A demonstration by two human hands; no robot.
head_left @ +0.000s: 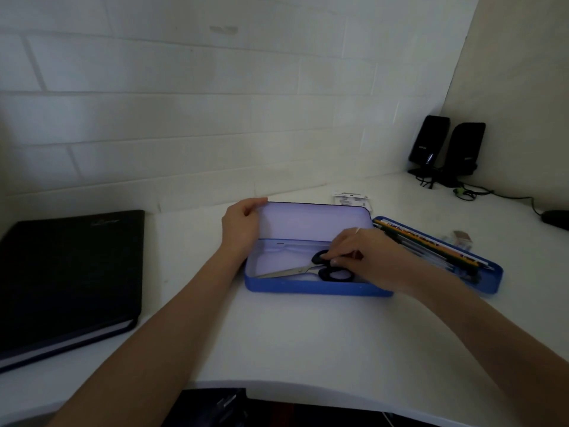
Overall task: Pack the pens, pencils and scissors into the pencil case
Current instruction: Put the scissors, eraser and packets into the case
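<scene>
A blue tin pencil case (308, 286) lies open in the middle of the white desk, its lid (314, 221) standing up at the back. My left hand (241, 224) grips the lid's left corner. Black-handled scissors (303, 269) lie inside the case, blades pointing left. My right hand (366, 257) reaches into the case from the right, its fingertips pinching the upper scissor handle. Just right of the case a blue tray (492, 277) holds several pens and pencils (431, 246).
A black notebook (67, 278) lies at the left of the desk. Two black speakers (446, 146) with cables stand in the back right corner. A white packet (351, 198) lies behind the case, small items (460, 237) sit beyond the tray, and a dark mouse (557, 218) is at the right edge.
</scene>
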